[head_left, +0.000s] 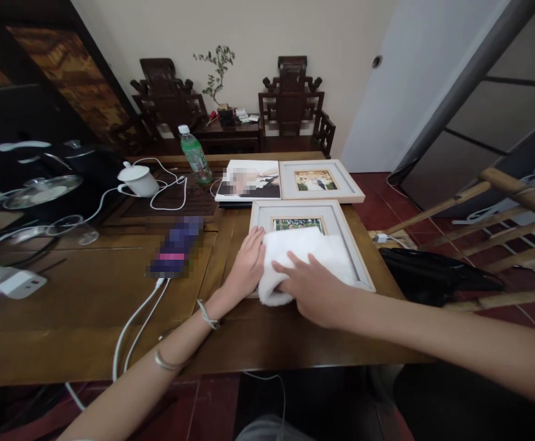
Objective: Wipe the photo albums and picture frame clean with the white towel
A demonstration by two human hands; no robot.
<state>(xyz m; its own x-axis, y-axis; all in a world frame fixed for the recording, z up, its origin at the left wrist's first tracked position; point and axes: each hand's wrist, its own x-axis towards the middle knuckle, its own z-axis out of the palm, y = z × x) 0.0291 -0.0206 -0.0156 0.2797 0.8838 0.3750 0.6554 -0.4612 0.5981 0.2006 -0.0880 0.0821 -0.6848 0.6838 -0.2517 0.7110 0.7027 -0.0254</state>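
Note:
A picture frame (363,269) with a pale border lies flat near the front right of the table, a small photo (297,224) in its middle. Over its lower part is spread a folded white towel (322,242). My right hand (318,291) presses on this towel from the near side, its thumb side tucked into the fold. At the frame's left edge rests my left hand (245,263), fingers stretched forward and close beside the towel. The frame's lower left is hidden by the towel and my hands.
Behind lie another framed photo (354,191) and a photo panel (249,184). Left of them are a green-labelled bottle (195,156), a lidded white cup (139,181), a blurred-out phone (175,248) and white cables (127,318). A wooden chair (520,193) stands at right.

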